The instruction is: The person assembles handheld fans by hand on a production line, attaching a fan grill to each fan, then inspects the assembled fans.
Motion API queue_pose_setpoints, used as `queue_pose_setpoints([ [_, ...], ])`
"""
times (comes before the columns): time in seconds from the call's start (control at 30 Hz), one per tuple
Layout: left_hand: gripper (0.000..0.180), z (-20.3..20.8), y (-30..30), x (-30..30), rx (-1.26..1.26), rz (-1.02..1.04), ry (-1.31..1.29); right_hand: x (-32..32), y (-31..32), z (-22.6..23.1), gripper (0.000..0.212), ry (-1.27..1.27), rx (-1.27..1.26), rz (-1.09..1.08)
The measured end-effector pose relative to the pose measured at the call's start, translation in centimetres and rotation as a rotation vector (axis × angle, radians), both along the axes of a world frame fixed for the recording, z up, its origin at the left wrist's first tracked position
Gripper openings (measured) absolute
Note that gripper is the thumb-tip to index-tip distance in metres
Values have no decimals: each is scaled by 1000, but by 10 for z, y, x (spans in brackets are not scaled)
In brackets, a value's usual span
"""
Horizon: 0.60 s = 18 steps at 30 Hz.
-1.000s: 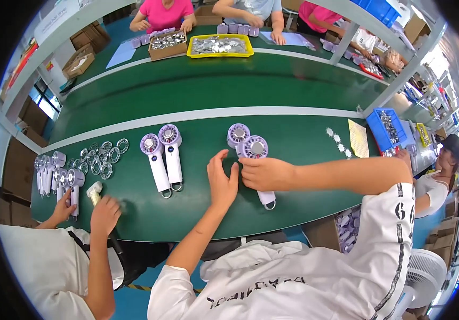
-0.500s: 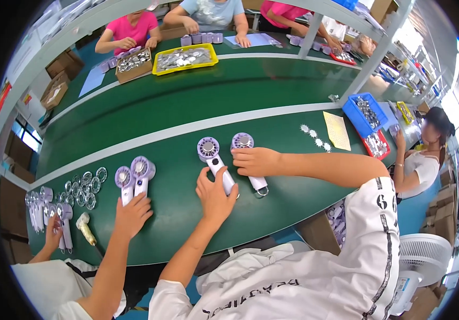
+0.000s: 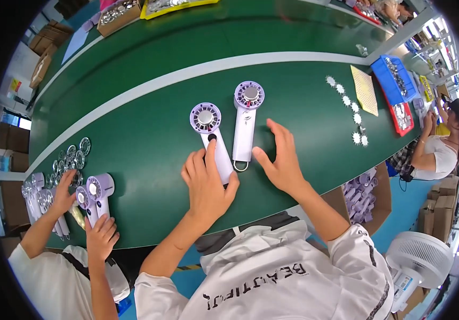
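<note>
Two lilac-and-white handheld fans lie face up on the green tabletop before me. My left hand (image 3: 208, 181) is closed around the handle of the left fan (image 3: 206, 118), its thumb at the handle's lower end. The right fan (image 3: 244, 133) lies untouched just beside it, a small wire loop at its foot. Both heads show a silver disc ringed by dark slots. My right hand (image 3: 284, 162) is open and holds nothing, fingers spread, a little right of that fan's handle.
At left, a co-worker's hand (image 3: 101, 237) holds lilac fans near clear rings (image 3: 72, 157). Silver star-shaped pieces (image 3: 346, 100) trail by a yellow sheet (image 3: 365, 90). Beyond sit a blue bin (image 3: 392, 80) and a red tray (image 3: 401, 120). A carton of lilac parts (image 3: 360, 197) stands low right.
My right hand has let go of the right fan and drawn back beside it, opening. My left hand still holds the left fan. The view has tilted down; the co-worker's hands have moved.
</note>
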<state>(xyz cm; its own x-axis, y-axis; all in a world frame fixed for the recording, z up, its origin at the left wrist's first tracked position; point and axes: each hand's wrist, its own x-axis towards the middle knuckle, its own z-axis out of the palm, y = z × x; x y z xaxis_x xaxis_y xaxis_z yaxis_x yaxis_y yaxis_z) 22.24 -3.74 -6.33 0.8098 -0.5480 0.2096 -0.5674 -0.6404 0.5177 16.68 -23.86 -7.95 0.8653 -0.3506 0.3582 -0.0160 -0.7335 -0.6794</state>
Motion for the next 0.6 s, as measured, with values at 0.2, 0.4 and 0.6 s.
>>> queue_pose_setpoints([
  [0.2, 75, -10, 1, 21, 4, -30, -89, 29, 26, 17, 73, 202, -49, 5],
  [0.4, 64, -5, -2, 30, 25, -19, -101, 32, 14, 20, 55, 226, 25, 92],
  [0.6, 68, -5, -1, 36, 13, -15, -49, 52, -1, 11, 55, 91, -187, 207],
])
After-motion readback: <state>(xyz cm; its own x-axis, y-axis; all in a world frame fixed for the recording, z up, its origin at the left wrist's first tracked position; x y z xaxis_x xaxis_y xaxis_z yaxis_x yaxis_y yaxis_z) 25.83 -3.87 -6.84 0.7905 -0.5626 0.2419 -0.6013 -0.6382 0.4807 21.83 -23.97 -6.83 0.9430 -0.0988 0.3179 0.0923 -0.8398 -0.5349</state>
